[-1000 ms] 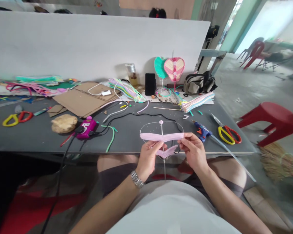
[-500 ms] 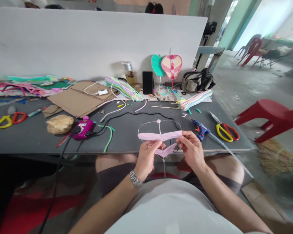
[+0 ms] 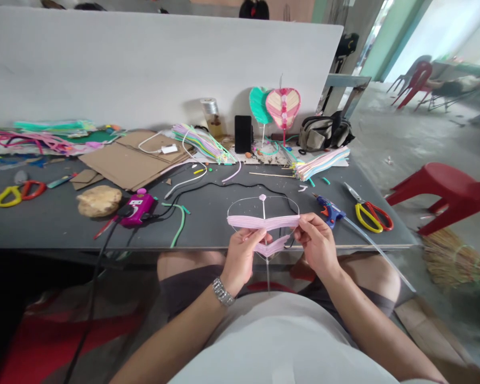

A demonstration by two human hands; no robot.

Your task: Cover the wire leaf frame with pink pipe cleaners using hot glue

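Gripping two pink pipe-cleaner bands [image 3: 263, 222] on a wire heart frame [image 3: 263, 198], my left hand [image 3: 240, 261] and right hand [image 3: 318, 246] both pinch the upper band between fingers and thumb, holding the frame just over the table [image 3: 64, 229] edge. Around it lie a pink glue gun [image 3: 138, 208], a blue glue gun [image 3: 328, 212] and two scissors [image 3: 370, 217], the other pair [image 3: 20, 193] far left. A black cord [image 3: 240, 185] curves just behind the frame.

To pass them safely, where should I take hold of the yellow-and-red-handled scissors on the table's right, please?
Take the yellow loop and red loop from the table's right edge; the blades point away, toward the back.
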